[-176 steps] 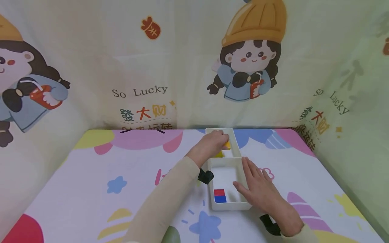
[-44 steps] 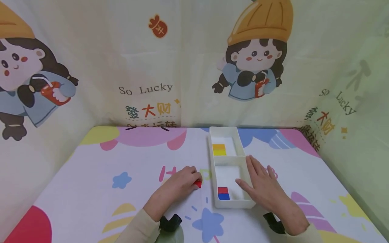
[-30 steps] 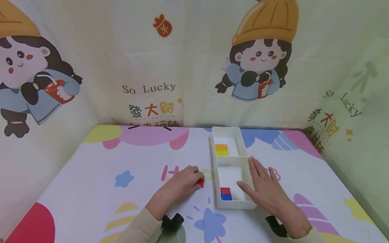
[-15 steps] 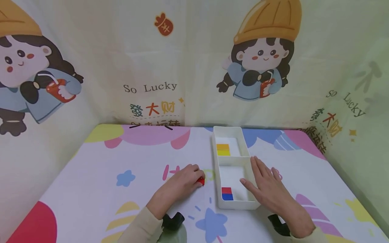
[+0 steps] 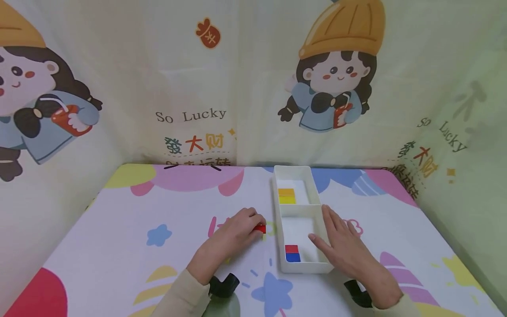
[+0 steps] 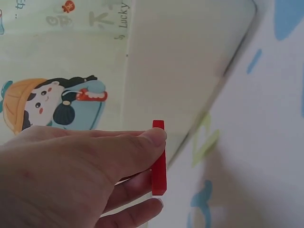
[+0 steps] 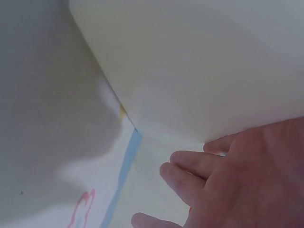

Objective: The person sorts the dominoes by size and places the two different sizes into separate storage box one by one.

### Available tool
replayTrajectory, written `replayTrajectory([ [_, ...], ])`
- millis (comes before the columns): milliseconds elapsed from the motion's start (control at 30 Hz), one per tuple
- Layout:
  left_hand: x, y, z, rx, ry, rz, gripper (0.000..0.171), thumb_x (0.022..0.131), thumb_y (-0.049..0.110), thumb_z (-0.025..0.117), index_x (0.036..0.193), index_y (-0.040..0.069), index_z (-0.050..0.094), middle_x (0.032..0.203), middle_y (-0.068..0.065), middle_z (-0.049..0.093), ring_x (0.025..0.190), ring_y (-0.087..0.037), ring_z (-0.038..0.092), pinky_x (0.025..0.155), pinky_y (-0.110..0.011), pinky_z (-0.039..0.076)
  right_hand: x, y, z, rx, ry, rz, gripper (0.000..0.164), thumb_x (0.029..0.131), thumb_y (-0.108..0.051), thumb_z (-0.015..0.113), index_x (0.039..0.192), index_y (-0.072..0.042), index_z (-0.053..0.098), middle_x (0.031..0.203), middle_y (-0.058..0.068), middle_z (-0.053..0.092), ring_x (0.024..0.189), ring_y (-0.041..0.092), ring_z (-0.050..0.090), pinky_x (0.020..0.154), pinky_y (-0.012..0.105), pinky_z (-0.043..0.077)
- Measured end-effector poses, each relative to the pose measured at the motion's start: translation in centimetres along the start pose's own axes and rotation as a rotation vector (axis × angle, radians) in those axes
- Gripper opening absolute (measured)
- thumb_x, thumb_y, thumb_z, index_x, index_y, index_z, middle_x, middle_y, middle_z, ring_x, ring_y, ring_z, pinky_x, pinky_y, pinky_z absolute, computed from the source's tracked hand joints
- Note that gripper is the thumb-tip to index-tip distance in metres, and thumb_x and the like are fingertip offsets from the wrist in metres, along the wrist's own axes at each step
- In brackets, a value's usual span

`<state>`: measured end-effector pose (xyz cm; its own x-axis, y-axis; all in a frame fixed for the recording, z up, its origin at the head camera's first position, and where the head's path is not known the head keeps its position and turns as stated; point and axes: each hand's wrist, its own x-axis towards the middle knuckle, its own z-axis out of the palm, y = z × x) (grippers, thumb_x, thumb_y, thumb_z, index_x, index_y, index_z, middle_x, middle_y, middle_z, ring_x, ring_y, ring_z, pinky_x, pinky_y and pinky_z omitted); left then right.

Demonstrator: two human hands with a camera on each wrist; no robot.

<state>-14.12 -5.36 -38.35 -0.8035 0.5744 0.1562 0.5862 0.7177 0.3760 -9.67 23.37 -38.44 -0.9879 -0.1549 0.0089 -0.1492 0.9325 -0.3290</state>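
Note:
My left hand (image 5: 235, 231) pinches a thin red rectangular block (image 6: 159, 180) between thumb and fingers, just left of a white two-compartment tray (image 5: 306, 267). In the left wrist view the block stands on edge with the tray's outer wall behind it. Along the tray's right side rests my right hand (image 5: 346, 244), fingers straight against the wall and thumb reaching over the rim. The far compartment holds an orange block (image 5: 286, 192) and a yellow block (image 5: 287, 200), side by side. In the near one, another red block (image 5: 291, 249) lies against a blue block (image 5: 293, 257).
A white table cover (image 5: 107, 237) with coloured shapes spreads under everything. Behind and at both sides hangs a printed curtain (image 5: 253, 88). Black wrist-camera mounts (image 5: 223, 286) sit at both wrists.
Earlier my left hand was in the far compartment at the orange block; it let go, came back left of the tray and took the red block. Just now it rose slightly with it.

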Motion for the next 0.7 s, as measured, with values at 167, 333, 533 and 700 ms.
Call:
replayTrajectory([
  [167, 0.9, 0.7, -0.7, 0.048, 0.029, 0.046, 0.022, 0.092, 0.020, 0.071, 0.113, 0.015, 0.070, 0.106, -0.001, 0.063, 0.098, -0.015, 0.056, 0.084, -0.024, 0.056, -0.1, 0.0, -0.1, 0.002, -0.004, 0.003, 0.094, 0.096, -0.061, 0.047, 0.159, -0.005, 0.006, 0.163, 0.023, 0.016, 0.146, 0.046, 0.023, 0.114, 0.071, 0.011],
  [333, 1.7, 1.6, -1.3, 0.039, 0.029, 0.052, 0.027, 0.091, 0.021, 0.072, 0.117, 0.015, 0.070, 0.108, -0.002, 0.063, 0.099, -0.014, 0.056, 0.085, -0.023, 0.056, -0.1, -0.1, -0.2, 0.009, -0.007, 0.009, 0.094, 0.097, -0.061, 0.047, 0.159, -0.005, 0.005, 0.163, 0.023, 0.016, 0.147, 0.046, 0.023, 0.115, 0.071, 0.011],
  [533, 2.7, 2.8, -1.9, 0.042, 0.028, 0.059, 0.027, 0.092, 0.021, 0.072, 0.118, 0.015, 0.069, 0.110, -0.002, 0.064, 0.101, -0.015, 0.057, 0.085, -0.021, 0.056, 0.2, -0.3, -0.2, 0.015, -0.023, 0.027, 0.096, 0.095, -0.063, 0.047, 0.159, -0.006, 0.004, 0.163, 0.023, 0.015, 0.147, 0.047, 0.022, 0.115, 0.071, 0.009],
  [700, 3.6, 3.8, -2.3, 0.027, 0.015, 0.073, 0.025, 0.092, 0.022, 0.071, 0.116, 0.015, 0.069, 0.113, -0.002, 0.064, 0.105, -0.015, 0.058, 0.086, -0.020, 0.055, 0.2, -0.3, -0.1, 0.012, -0.032, 0.032, 0.097, 0.095, -0.065, 0.047, 0.159, -0.007, 0.004, 0.164, 0.022, 0.015, 0.147, 0.048, 0.022, 0.115, 0.071, 0.010],
])
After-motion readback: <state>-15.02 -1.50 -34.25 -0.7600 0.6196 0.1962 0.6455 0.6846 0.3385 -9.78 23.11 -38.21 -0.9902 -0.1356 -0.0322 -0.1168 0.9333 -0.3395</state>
